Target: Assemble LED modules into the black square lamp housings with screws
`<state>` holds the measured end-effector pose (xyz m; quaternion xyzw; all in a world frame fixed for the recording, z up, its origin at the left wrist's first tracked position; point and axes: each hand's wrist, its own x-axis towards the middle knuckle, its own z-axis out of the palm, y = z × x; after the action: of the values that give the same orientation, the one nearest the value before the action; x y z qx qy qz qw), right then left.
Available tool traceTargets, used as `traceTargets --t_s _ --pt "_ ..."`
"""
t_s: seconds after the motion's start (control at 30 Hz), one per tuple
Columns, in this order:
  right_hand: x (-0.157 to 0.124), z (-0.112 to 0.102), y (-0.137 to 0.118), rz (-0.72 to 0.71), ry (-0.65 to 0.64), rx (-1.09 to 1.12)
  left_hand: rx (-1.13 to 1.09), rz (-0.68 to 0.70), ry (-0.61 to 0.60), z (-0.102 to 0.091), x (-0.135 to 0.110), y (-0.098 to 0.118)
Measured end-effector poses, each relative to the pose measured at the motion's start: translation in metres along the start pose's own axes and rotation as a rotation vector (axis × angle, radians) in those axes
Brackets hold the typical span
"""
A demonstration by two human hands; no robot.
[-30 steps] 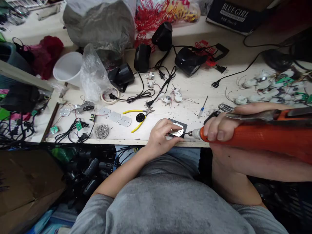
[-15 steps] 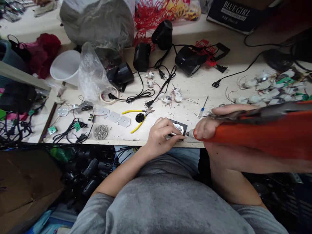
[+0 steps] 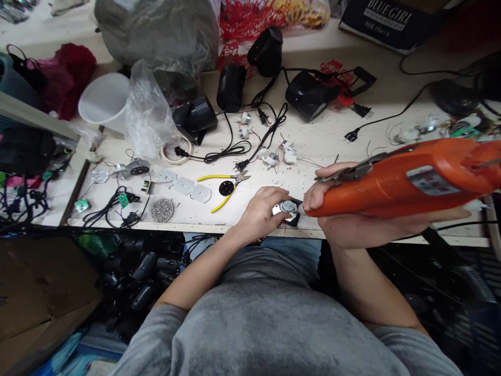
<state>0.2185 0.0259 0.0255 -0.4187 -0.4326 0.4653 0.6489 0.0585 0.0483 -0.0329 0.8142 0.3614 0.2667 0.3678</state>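
My left hand (image 3: 261, 211) is closed at the bench's front edge, its thumb and fingers gripping a small round silver motor (image 3: 288, 207) with a white base. Beneath the motor lies a dark, squarish housing (image 3: 294, 221), partly hidden by my fingers. My right hand (image 3: 344, 232) is wrapped round an orange electric screwdriver (image 3: 376, 183). Its tip points left and meets the motor's right side; the exact contact is too small to make out. Left of my left hand are yellow-handled cutters (image 3: 224, 201) with a black disc (image 3: 226, 188) on them.
A round dish of screws (image 3: 162, 209) and thin grey plates (image 3: 183, 186) lie on the left. Behind are loose small motors (image 3: 270, 157), black cords (image 3: 223, 152), black housings (image 3: 307, 95) and a white tub (image 3: 105, 102). The bench's front edge (image 3: 195, 228) runs near my waist.
The screwdriver's body has swung upward and into fuller view, covering the blue screwdriver on the bench. My left fingers have shifted back, and the silver motor now shows between them.
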Motion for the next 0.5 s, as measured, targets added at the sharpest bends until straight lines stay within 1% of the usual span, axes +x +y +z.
traceTargets --t_s 0.1,0.17,0.23,0.37,0.5 --pt "0.008 -0.004 -0.003 -0.029 -0.029 0.028 -0.011 0.014 0.017 0.0 0.001 -0.002" --pt "0.014 -0.007 -0.007 -0.026 -0.117 0.031 -0.015 0.032 0.034 0.0 0.0 -0.003" --pt "0.016 -0.009 -0.011 -0.006 -0.178 0.041 -0.018 0.044 0.046 0.0 -0.001 -0.004" --pt "0.017 -0.007 -0.013 0.079 -0.193 0.004 -0.017 0.065 0.069 0.002 -0.002 -0.004" --pt "0.02 -0.004 -0.011 0.063 -0.182 0.07 -0.008 0.056 0.073 0.003 -0.002 -0.004"
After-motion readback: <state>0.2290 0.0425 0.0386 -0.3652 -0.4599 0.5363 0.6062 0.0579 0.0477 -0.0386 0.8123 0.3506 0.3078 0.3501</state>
